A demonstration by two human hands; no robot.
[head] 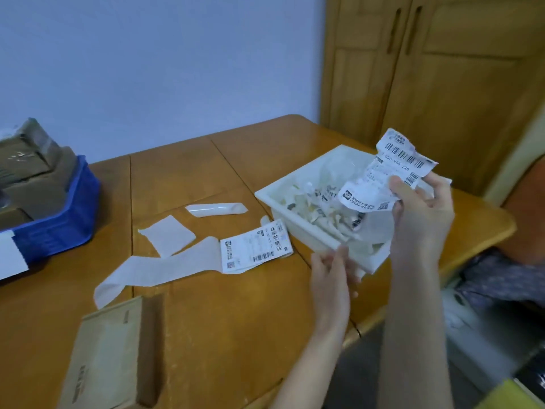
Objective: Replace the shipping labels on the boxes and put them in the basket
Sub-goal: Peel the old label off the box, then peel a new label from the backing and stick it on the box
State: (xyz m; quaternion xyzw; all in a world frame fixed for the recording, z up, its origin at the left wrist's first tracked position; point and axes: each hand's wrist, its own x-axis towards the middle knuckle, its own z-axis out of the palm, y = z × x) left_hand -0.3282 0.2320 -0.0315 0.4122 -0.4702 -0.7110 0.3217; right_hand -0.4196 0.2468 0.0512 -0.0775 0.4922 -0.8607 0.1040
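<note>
Your right hand (418,208) pinches a crumpled old label (386,178) over the white bin (298,219); your left hand (330,270) hangs relaxed, holding nothing. At 7 o'clock, one box (103,358) awaits the fresh label (256,246); several sit in the blue basket (59,228).

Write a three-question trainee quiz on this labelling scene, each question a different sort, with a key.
1. True or false: the right hand holds a crumpled label above the white bin.
2. Where do the finished boxes sit? A) white bin B) blue basket C) floor
3. Fill in: the fresh label lies on the ____.

Key: 1 true; 2 B; 3 table.
</note>
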